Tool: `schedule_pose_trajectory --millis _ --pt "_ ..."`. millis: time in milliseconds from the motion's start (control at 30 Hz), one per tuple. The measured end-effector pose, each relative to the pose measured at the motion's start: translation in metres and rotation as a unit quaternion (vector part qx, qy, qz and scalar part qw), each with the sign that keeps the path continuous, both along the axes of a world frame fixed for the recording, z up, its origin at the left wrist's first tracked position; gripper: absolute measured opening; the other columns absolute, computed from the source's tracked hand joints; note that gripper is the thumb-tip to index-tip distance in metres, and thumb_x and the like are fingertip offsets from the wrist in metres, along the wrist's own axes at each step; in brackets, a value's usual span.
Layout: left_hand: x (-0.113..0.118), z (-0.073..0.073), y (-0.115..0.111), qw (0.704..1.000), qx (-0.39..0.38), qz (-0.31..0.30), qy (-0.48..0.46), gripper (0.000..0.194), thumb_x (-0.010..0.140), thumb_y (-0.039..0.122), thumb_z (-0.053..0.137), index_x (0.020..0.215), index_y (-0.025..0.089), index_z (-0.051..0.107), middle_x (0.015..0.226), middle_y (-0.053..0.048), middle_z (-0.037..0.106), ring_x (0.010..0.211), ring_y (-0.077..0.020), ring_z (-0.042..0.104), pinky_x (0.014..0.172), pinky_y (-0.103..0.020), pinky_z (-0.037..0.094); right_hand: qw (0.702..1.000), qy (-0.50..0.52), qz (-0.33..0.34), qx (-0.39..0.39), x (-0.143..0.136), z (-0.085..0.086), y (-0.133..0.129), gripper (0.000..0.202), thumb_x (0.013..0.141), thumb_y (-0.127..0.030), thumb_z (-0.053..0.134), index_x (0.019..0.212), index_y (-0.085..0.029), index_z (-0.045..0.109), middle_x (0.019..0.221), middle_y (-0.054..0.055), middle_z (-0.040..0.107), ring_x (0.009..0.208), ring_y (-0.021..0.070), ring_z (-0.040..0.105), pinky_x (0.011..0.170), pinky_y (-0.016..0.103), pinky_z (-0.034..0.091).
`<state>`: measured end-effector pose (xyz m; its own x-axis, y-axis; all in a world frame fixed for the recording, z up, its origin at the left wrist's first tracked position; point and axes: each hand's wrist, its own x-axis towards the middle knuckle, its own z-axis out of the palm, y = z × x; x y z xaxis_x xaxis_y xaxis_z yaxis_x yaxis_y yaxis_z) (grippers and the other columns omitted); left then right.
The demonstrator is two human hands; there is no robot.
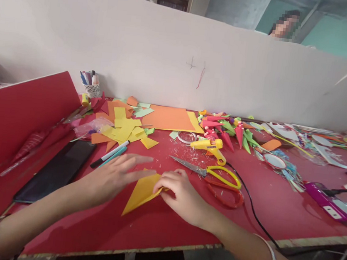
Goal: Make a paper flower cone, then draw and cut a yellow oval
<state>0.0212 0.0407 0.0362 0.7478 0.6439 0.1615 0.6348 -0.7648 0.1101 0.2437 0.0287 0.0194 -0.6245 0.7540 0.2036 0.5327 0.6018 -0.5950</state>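
A folded sheet of yellow paper (141, 192) lies near the front of the red table, one pointed corner toward me. My right hand (179, 193) pinches its right edge between thumb and fingers. My left hand (122, 168) hovers over the paper's upper left side, its fingers stretched out and apart; whether the fingertips touch the paper I cannot tell. Just right of my right hand are scissors with yellow and red handles (224, 177), blades pointing left. A yellow glue gun (210, 147) lies behind them. Two markers (111, 154) rest beyond my left hand.
A black tablet-like slab (57, 171) lies at the left. Yellow paper scraps (125, 126) and orange sheets (168, 119) are piled at the back. Small paper cone figures (223, 129) sit at the back right. A black cord (252, 210) crosses the table near a purple power strip (329, 204).
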Motion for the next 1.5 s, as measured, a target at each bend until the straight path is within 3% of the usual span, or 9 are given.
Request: schedule_pose_trajectory --millis 100,200,333,500,633,767,1000,1300,1500 --pt "0.002 -0.005 -0.014 0.999 0.026 -0.023 0.038 0.057 0.077 0.004 0.041 0.123 0.038 0.042 0.127 -0.001 0.045 0.115 -0.0232 0.040 0.093 -0.041 0.035 1.000 0.024 -0.004 0.004 0.004 0.000 0.002 0.025 0.068 0.003 0.049 0.075 -0.020 0.056 0.077 -0.003 0.062 0.075 0.0115 0.055 0.079 0.029 0.036" --pt "0.002 -0.015 -0.026 0.997 0.067 -0.016 0.038 0.039 0.082 0.016 0.047 0.115 0.038 0.051 0.125 0.001 0.049 0.112 -0.0214 0.043 0.093 -0.038 0.033 0.998 0.062 0.001 -0.015 0.010 -0.004 0.002 0.029 0.067 0.005 0.048 0.077 -0.020 0.056 0.080 -0.002 0.063 0.078 0.0119 0.056 0.072 0.025 0.041" --pt "0.009 -0.023 -0.042 0.995 0.093 -0.019 0.022 0.028 0.089 0.021 0.039 0.107 0.033 0.057 0.124 0.001 0.052 0.107 -0.0182 0.047 0.087 -0.032 0.034 0.996 0.072 0.060 0.005 0.022 -0.008 0.000 0.026 0.071 0.004 0.047 0.075 -0.020 0.057 0.092 0.000 0.065 0.088 0.0126 0.057 0.081 0.027 0.042" --pt "0.025 -0.026 -0.049 0.995 0.064 -0.072 -0.005 0.028 0.089 0.014 0.034 0.097 0.022 0.060 0.104 -0.003 0.064 0.086 -0.0163 0.057 0.074 -0.030 0.042 0.996 -0.026 0.064 0.061 0.039 -0.011 -0.008 0.024 0.073 0.000 0.049 0.081 -0.020 0.060 0.108 0.003 0.059 0.101 0.0160 0.052 0.087 0.031 0.040" --pt "0.031 -0.035 -0.049 0.999 -0.016 -0.027 -0.025 0.024 0.082 0.012 0.043 0.098 0.021 0.058 0.098 -0.003 0.063 0.079 -0.0158 0.057 0.067 -0.027 0.048 0.993 -0.074 0.063 0.066 0.046 -0.018 -0.024 0.023 0.073 -0.010 0.054 0.093 -0.021 0.061 0.107 0.005 0.059 0.099 0.0196 0.051 0.087 0.034 0.040" --pt "0.029 -0.043 -0.048 0.996 -0.074 0.028 -0.038 0.028 0.080 0.014 0.046 0.103 0.024 0.057 0.099 -0.002 0.062 0.081 -0.0165 0.058 0.068 -0.027 0.050 0.999 -0.050 0.005 0.014 0.046 -0.023 -0.036 0.015 0.082 -0.018 0.049 0.091 -0.020 0.061 0.099 0.005 0.060 0.091 0.0174 0.053 0.081 0.031 0.044" --pt "0.029 -0.043 -0.040 0.980 -0.134 0.119 -0.087 0.018 0.085 0.026 0.043 0.087 0.022 0.060 0.088 -0.002 0.061 0.076 -0.0145 0.059 0.065 -0.025 0.048 0.992 0.010 -0.112 -0.053 0.040 -0.028 -0.039 0.017 0.086 -0.019 0.044 0.073 -0.018 0.056 0.079 0.003 0.057 0.075 0.0130 0.054 0.068 0.025 0.044" --pt "0.029 -0.037 -0.030 0.964 -0.183 0.185 -0.060 0.027 0.086 0.030 0.038 0.068 0.018 0.053 0.070 0.000 0.057 0.063 -0.0127 0.054 0.055 -0.022 0.039 0.982 -0.032 -0.183 -0.019 0.029 -0.033 -0.033 0.017 0.084 -0.020 0.046 0.067 -0.018 0.049 0.068 0.001 0.052 0.063 0.0124 0.050 0.057 0.023 0.038" --pt "0.031 -0.042 -0.028 0.972 -0.146 0.183 -0.018 0.027 0.087 0.030 0.034 0.068 0.018 0.050 0.068 -0.001 0.057 0.061 -0.0136 0.053 0.053 -0.023 0.036 0.973 -0.091 -0.210 0.011 0.029 -0.034 -0.029 0.017 0.083 -0.023 0.048 0.067 -0.018 0.049 0.064 0.000 0.053 0.060 0.0129 0.050 0.054 0.023 0.034"
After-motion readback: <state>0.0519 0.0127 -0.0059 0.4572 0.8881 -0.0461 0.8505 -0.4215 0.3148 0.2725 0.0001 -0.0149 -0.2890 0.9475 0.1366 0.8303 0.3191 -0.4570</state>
